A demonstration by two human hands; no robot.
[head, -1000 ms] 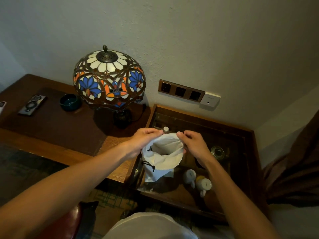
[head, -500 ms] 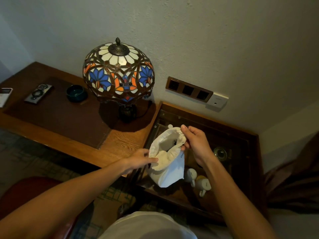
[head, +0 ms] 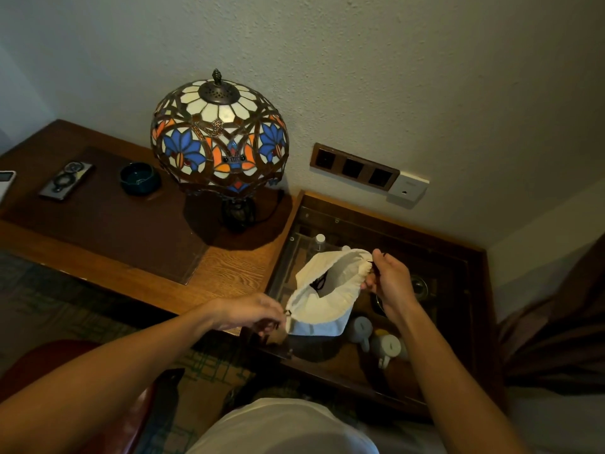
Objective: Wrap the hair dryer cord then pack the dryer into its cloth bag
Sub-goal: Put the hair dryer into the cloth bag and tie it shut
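A white cloth bag (head: 322, 309) hangs in the air above a low glass-topped table (head: 458, 257), its mouth open toward me. Something black, the dryer or its cord (head: 319, 285), shows inside the mouth; the rest is hidden by the cloth. My left hand (head: 252, 314) pinches the drawstring end at the bag's near-left rim. On the far-right rim my right hand (head: 388, 280) pinches the other dark drawstring end. Both hands sit on opposite sides of the mouth.
A stained-glass lamp (head: 219, 139) stands on the wooden desk (head: 229, 270) to the left, with a dark green ashtray (head: 139, 176) and a remote (head: 65, 180). White cups (head: 386, 347) sit under the glass. Wall sockets (head: 353, 167) are behind; a red chair (head: 124, 404) is near left.
My left hand dropped from the bag's rim to the near-left drawstring end. My right hand shifted to the far-right drawstring. The bag's mouth stretched wider between them.
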